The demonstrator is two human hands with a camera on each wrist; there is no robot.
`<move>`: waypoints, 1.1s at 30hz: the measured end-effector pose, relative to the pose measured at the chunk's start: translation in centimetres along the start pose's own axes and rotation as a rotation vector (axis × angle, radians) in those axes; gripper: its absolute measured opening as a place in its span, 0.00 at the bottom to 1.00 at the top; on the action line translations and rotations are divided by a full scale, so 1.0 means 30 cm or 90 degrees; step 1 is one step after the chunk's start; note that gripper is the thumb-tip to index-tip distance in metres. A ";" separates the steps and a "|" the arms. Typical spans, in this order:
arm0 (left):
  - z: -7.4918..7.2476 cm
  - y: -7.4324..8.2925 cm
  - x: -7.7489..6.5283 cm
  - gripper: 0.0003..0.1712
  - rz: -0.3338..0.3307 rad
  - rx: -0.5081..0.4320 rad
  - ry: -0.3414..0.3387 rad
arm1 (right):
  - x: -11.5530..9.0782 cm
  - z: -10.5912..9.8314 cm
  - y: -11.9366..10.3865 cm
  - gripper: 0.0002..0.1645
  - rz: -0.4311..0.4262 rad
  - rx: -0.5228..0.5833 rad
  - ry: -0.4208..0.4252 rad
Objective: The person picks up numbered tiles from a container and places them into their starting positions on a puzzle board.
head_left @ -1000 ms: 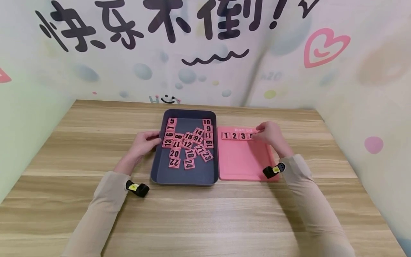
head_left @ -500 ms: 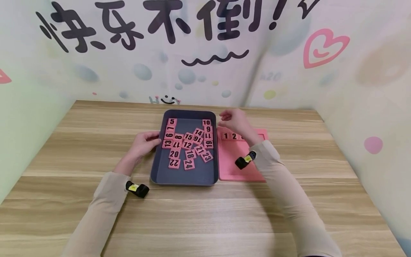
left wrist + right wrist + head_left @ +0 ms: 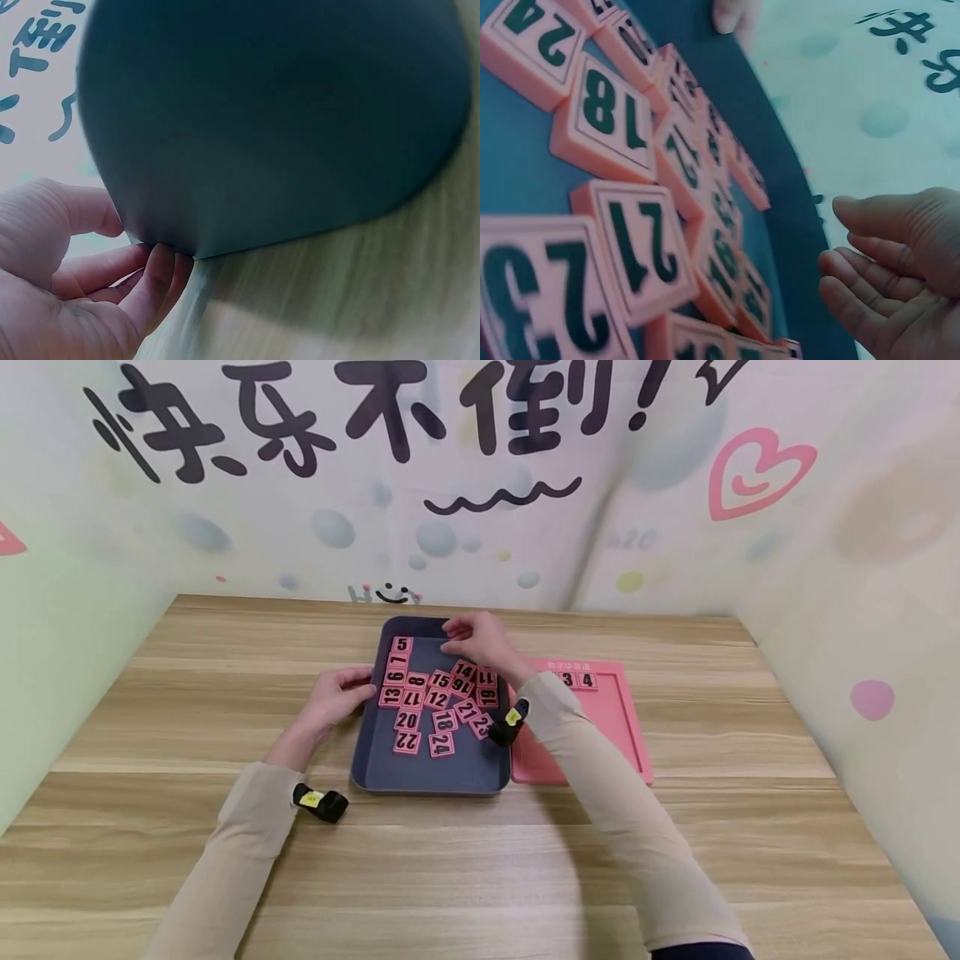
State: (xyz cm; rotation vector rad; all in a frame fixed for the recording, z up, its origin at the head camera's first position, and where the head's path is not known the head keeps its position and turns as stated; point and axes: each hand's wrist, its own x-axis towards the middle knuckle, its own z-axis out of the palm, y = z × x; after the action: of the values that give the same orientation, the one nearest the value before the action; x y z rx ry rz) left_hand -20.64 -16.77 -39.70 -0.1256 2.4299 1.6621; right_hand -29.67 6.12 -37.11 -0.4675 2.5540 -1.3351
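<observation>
A dark blue-grey tray (image 3: 397, 770) holds several pink number tiles, among them the 5 tile (image 3: 402, 645) at its far left and the 24 tile (image 3: 442, 744) nearer the front. My left hand (image 3: 336, 700) grips the tray's left edge, thumb at the rim and fingers lower down in the left wrist view. Over the tray's far right part hovers my right hand (image 3: 486, 639), fingers loosely bent and apart from the thumb, nothing between them. It covers the tiles at the tray's upper right corner. The 21 tile (image 3: 645, 247) lies close in the right wrist view.
Right of the tray lies a pink board (image 3: 600, 727) with a raised rim. On its top row sit the 3 tile (image 3: 567, 681) and the 4 tile (image 3: 587, 681); my right forearm hides the row's left end. A printed wall sheet (image 3: 300, 543) stands behind the wooden table (image 3: 420, 877).
My right hand has left the 4 tile on the pink board and moved left, over the tray's far right part. My left hand stays at the tray's edge.
</observation>
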 end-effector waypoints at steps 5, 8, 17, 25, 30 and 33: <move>-0.001 0.001 -0.002 0.25 0.000 -0.002 0.000 | 0.038 0.050 0.006 0.21 -0.037 -0.024 -0.025; -0.001 0.000 -0.003 0.25 -0.002 0.000 0.000 | 0.057 0.076 0.007 0.21 -0.051 -0.032 -0.032; -0.004 -0.002 0.000 0.25 -0.004 0.004 -0.003 | 0.102 0.142 -0.008 0.21 -0.040 -0.010 -0.035; -0.010 0.001 0.001 0.25 -0.009 -0.004 -0.010 | 0.122 0.182 -0.004 0.21 -0.039 -0.048 -0.025; -0.009 0.000 0.001 0.25 -0.010 -0.012 -0.013 | 0.131 0.191 -0.007 0.20 -0.044 -0.085 -0.029; -0.009 -0.004 0.002 0.25 -0.008 -0.010 -0.010 | 0.134 0.194 -0.009 0.19 -0.044 -0.106 -0.030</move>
State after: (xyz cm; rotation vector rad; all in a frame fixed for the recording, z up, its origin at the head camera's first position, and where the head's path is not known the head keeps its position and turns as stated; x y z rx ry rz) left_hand -20.70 -17.06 -39.72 -0.1298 2.4002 1.6696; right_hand -31.37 0.05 -40.36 -0.6157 2.6432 -1.1239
